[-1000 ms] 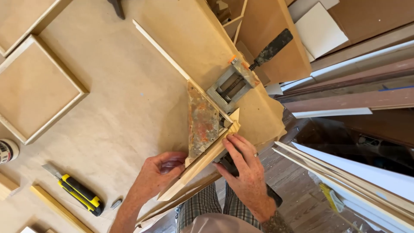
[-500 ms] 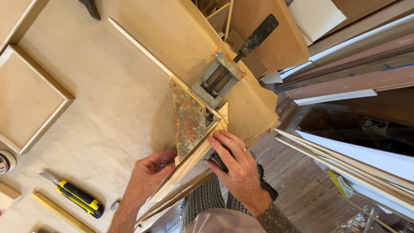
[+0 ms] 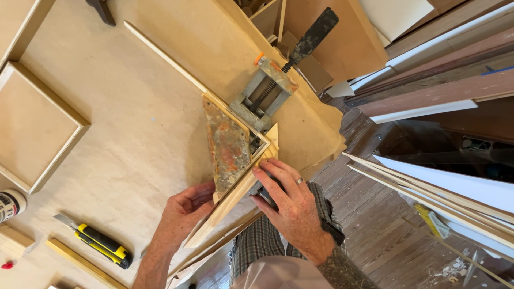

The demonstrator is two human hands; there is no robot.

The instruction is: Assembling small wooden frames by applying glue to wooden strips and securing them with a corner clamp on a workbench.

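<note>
A metal corner clamp (image 3: 256,109) with a rusty triangular plate (image 3: 227,144) sits on the paper-covered bench. Two thin wooden strips meet in it at a corner: a long one (image 3: 166,56) runs up-left, a shorter one (image 3: 235,195) runs down toward me. My left hand (image 3: 184,211) holds the shorter strip from the left side, fingers curled on it. My right hand (image 3: 286,198), wearing a ring, presses fingers on the strip's end near the clamp jaw and covers a dark part under the palm. The clamp's dark handle (image 3: 316,32) points up-right.
A wooden frame with a board panel (image 3: 32,126) lies at left. A yellow-and-black utility knife (image 3: 99,245) lies at lower left beside another wood strip (image 3: 80,262). A glue bottle (image 3: 9,203) shows at the left edge. Boards and mouldings (image 3: 428,91) stack at right beyond the bench edge.
The view shifted slightly. Both hands stay on the shorter strip at the clamp; my right hand's fingers have moved up closer to the joint.
</note>
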